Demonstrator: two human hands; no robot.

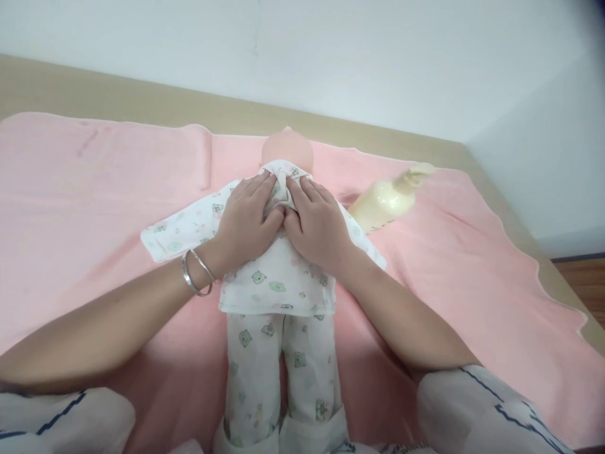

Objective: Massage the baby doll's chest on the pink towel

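A baby doll point(287, 146) lies on its back on a pink towel point(94, 189), dressed in a white printed top point(278, 277) and matching trousers point(278, 366). My left hand point(246, 221), with a silver bangle at the wrist, rests on the doll's chest and pinches the top's cloth near the collar. My right hand point(316, 221) lies beside it, thumb touching the left thumb, fingers pressed on the same cloth. Both hands cover the doll's chest and neck.
A cream pump bottle point(387, 202) lies on its side on the towel, just right of the doll's shoulder. The towel covers a wooden surface point(142, 104) set against a white wall. Floor shows past the right edge.
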